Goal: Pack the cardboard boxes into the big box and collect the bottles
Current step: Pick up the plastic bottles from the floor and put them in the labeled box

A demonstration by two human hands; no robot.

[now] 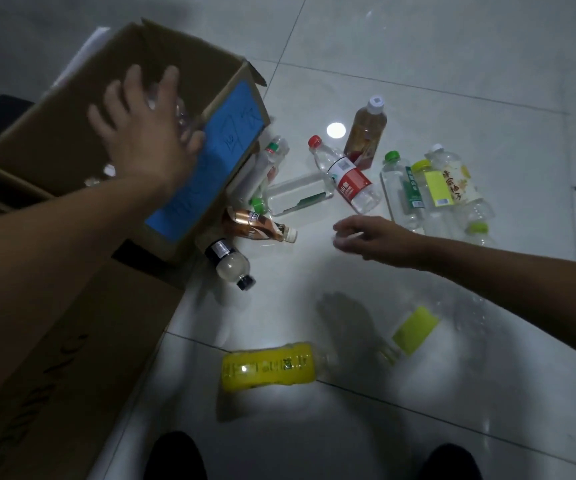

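An open cardboard box point(72, 133) with a blue panel on its side sits at the left. My left hand point(144, 133) hovers over its opening with fingers spread; a clear bottle point(179, 112) shows just beyond the fingers, inside the box. My right hand point(369, 239) reaches low over the floor with fingers loosely apart and nothing in it. Just beyond it lie a red-label bottle point(349, 183) and a clear bottle point(297, 195). A brown bottle point(259, 226) and a black-label bottle point(229, 263) lie by the box. A yellow bottle point(269, 365) lies near my feet.
A flattened cardboard box point(54, 358) lies at lower left. An amber bottle point(364, 133) stands at the back. Several clear bottles with green and yellow labels point(435, 188) cluster at the right. A crumpled yellow-label bottle point(414, 330) lies under my right forearm. My shoes point(175, 455) are at the bottom.
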